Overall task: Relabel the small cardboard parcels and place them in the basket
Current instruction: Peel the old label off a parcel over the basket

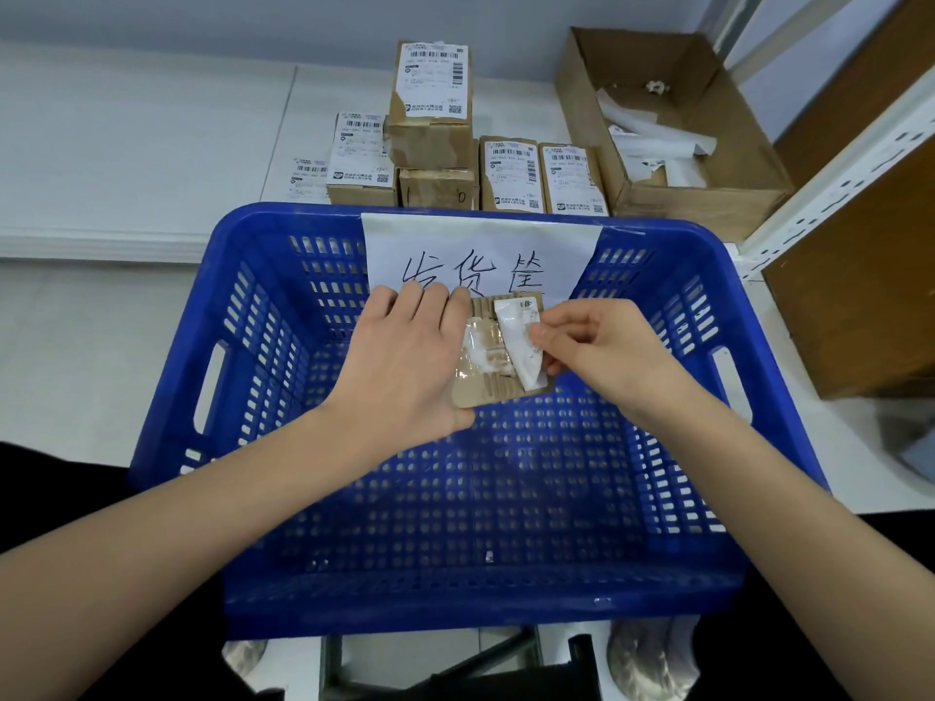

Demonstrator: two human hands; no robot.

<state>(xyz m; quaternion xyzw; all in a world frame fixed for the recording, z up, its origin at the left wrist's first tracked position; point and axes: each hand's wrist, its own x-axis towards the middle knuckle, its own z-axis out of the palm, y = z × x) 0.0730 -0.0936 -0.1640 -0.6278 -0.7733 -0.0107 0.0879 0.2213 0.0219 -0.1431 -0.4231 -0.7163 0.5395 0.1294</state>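
My left hand (405, 356) grips a small cardboard parcel (485, 382) from its left side, holding it above the blue basket (263, 498). A white label (518, 341) is partly peeled off the parcel's face, leaving torn paper on the cardboard. My right hand (592, 346) pinches the label's loose edge between thumb and fingers. Nothing lies in the basket except small paper scraps. A paper sign with handwriting (480, 255) hangs on the basket's far wall.
Several labelled cardboard parcels (430, 124) stand stacked on the white table behind the basket. An open cardboard box (708, 194) with crumpled label scraps sits at the back right. A white metal shelf frame (835, 164) and brown board stand at the right.
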